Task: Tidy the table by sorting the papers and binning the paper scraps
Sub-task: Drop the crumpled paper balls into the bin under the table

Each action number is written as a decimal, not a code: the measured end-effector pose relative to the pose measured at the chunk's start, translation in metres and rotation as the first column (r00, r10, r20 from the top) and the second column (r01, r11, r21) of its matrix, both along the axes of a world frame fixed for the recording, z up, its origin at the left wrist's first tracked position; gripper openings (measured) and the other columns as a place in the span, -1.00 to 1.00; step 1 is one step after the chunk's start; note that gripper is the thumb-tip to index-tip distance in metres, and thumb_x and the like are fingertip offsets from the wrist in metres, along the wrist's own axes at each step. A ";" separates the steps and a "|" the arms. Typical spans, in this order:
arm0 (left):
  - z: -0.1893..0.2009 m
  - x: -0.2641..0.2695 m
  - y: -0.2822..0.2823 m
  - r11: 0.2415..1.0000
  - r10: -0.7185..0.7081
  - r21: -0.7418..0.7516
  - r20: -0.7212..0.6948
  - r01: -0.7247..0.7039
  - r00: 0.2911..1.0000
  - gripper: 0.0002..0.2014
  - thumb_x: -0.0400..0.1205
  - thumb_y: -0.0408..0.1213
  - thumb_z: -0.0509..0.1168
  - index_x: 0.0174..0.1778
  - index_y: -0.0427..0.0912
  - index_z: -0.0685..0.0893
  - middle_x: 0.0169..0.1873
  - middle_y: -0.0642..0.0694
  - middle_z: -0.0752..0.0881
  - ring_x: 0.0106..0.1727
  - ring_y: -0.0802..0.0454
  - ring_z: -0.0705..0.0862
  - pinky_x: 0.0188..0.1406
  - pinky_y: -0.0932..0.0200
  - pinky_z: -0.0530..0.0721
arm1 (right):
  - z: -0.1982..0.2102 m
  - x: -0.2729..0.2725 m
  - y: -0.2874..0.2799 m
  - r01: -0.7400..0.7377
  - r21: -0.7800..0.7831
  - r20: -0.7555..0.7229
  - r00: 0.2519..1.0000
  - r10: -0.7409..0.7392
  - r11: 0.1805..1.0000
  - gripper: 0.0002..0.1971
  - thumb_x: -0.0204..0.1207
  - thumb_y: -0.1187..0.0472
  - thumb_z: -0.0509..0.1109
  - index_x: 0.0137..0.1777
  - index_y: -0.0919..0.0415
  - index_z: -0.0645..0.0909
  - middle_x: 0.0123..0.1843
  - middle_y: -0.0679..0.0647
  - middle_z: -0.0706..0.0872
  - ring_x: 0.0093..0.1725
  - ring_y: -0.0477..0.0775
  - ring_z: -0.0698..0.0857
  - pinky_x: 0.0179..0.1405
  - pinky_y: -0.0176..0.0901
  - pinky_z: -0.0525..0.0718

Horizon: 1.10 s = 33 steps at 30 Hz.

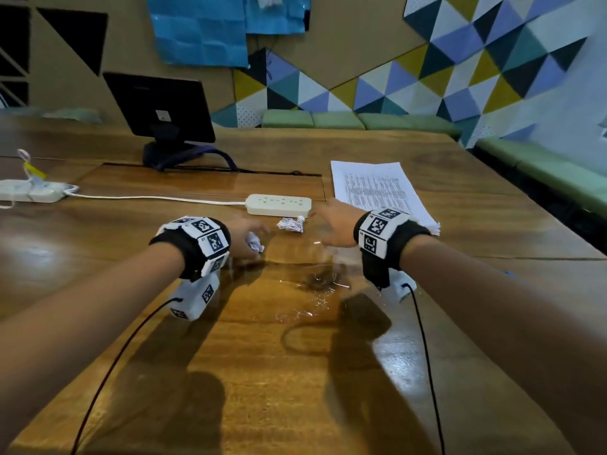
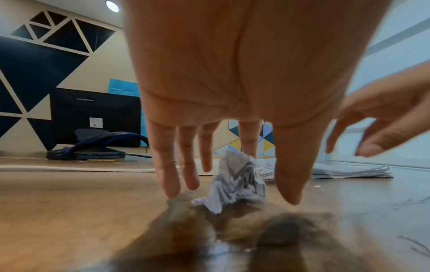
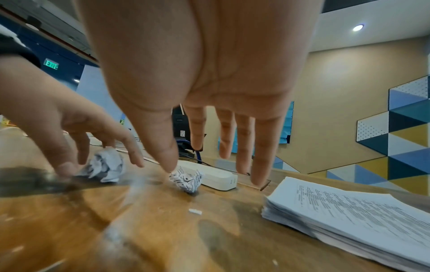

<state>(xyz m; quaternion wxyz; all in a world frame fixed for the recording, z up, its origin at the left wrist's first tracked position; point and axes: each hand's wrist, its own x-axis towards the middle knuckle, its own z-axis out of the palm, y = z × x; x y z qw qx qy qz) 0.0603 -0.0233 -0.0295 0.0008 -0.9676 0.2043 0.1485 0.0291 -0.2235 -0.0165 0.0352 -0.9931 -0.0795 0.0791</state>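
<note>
Two crumpled printed paper scraps lie on the wooden table (image 1: pixel 262 372). My left hand (image 1: pixel 245 234) hovers over the nearer scrap (image 1: pixel 255 242), fingers spread and straight on both sides of it without closing; the left wrist view shows this scrap (image 2: pixel 237 182) between thumb and fingers. The second scrap (image 1: pixel 290 223) lies just in front of the power strip. My right hand (image 1: pixel 323 221) is beside it with straight fingers, holding nothing; in the right wrist view the thumb tip hangs just above that scrap (image 3: pixel 186 180). A neat stack of printed papers (image 1: pixel 377 188) lies at the right.
A white power strip (image 1: pixel 279 205) with its cable lies behind the scraps. A black monitor (image 1: pixel 161 106) stands at the back left. Another power strip (image 1: pixel 29 192) lies at the far left. Tiny paper bits (image 3: pixel 195 211) dot the wood. Green benches (image 1: pixel 542 172) line the wall.
</note>
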 end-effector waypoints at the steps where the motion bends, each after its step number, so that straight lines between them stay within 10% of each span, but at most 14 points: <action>1: -0.001 0.002 -0.002 1.000 -0.002 -0.006 -0.012 0.002 1.000 -0.44 0.57 -0.11 0.36 0.49 0.05 0.38 0.39 -0.09 0.51 0.27 0.00 0.54 0.02 0.23 0.41 | 0.000 0.009 0.005 -0.002 0.023 0.019 1.000 0.002 1.000 -0.41 0.51 0.21 0.40 0.52 0.08 0.32 0.45 0.21 0.40 0.29 0.25 0.59 0.28 0.03 0.61; 13: -0.013 0.016 0.002 0.992 -0.072 -0.105 -0.070 0.064 0.995 -0.69 0.57 -0.25 0.37 0.23 -0.09 0.60 0.19 -0.09 0.64 0.01 0.04 0.55 -0.02 0.23 0.49 | -0.017 0.066 0.037 -0.198 -0.153 -0.111 0.977 0.182 0.968 -0.39 0.44 0.47 0.37 0.47 0.01 0.47 0.49 0.12 0.49 0.43 0.19 0.50 0.18 -0.13 0.53; 18: -0.015 0.028 -0.004 0.988 -0.042 -0.154 -0.061 0.032 0.997 -0.81 0.64 -0.34 0.21 0.16 -0.18 0.57 0.08 -0.16 0.63 -0.03 0.02 0.52 -0.18 0.23 0.46 | -0.026 0.066 0.025 -0.143 -0.010 -0.013 0.990 0.143 0.990 -0.82 0.45 0.37 0.34 -0.04 0.09 0.62 0.01 0.04 0.65 0.11 0.15 0.66 -0.14 -0.17 0.53; 22: -0.017 0.033 -0.019 0.955 -0.019 -0.296 -0.075 -0.004 0.997 -0.87 0.65 -0.43 0.13 0.01 -0.15 0.51 -0.05 -0.10 0.56 -0.03 -0.02 0.51 -0.18 0.22 0.46 | -0.023 0.065 0.004 -0.104 0.106 0.005 0.995 0.104 0.989 -0.73 0.49 0.36 0.24 -0.35 -0.01 0.48 -0.05 0.05 0.68 0.02 0.11 0.65 -0.12 -0.17 0.51; 33: -0.022 0.037 -0.077 0.945 -0.061 -0.322 -0.033 0.047 0.998 -0.82 0.53 -0.15 0.41 0.03 -0.01 0.70 -0.05 0.01 0.60 0.03 0.02 0.56 -0.04 0.16 0.47 | -0.021 0.025 -0.049 -0.079 0.061 -0.185 0.979 0.089 0.995 -0.87 0.37 0.11 0.54 -0.23 -0.13 0.64 -0.23 -0.30 0.60 -0.09 -0.21 0.57 0.09 -0.15 0.53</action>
